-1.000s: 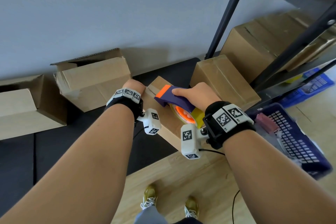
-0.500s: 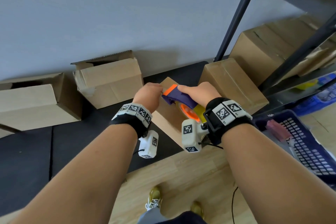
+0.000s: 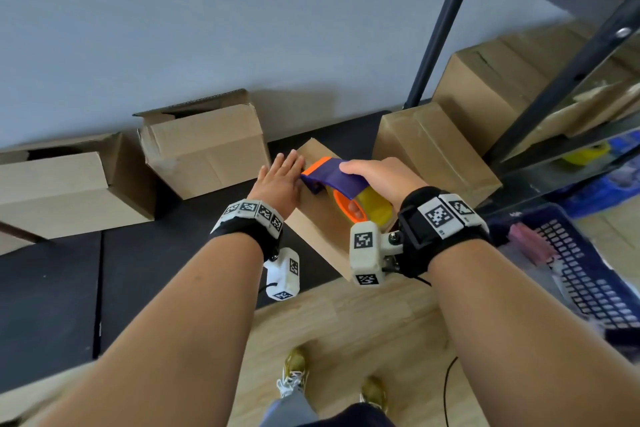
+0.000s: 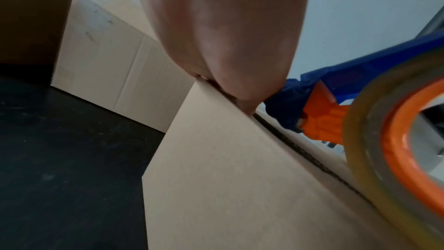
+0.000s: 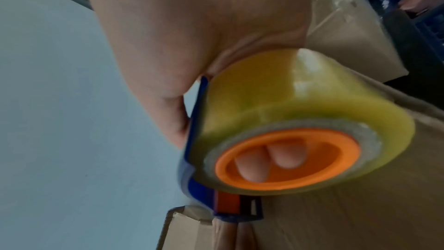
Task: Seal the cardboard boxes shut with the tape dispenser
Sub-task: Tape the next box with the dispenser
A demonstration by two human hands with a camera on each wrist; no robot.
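Cardboard box (image 3: 322,218) at frame centre: I flatten my left hand (image 3: 278,180), fingers straight, on its flap to steady the seam, while my right hand (image 3: 377,177) curls around the tape dispenser (image 3: 341,184), seemingly starting a strip at the far edge.

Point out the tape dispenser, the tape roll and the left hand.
tape dispenser (image 3: 334,179): head view, on its purple handle.
tape roll (image 5: 259,90): right wrist view, on its yellow outer face.
left hand (image 3: 277,180): head view, on its back.

Matt brown cardboard box (image 3: 322,229); glossy yellowish tape roll (image 5: 298,113) on smooth orange-and-blue plastic dispenser (image 3: 332,177); wood-grain floor (image 3: 363,329) at six o'clock.
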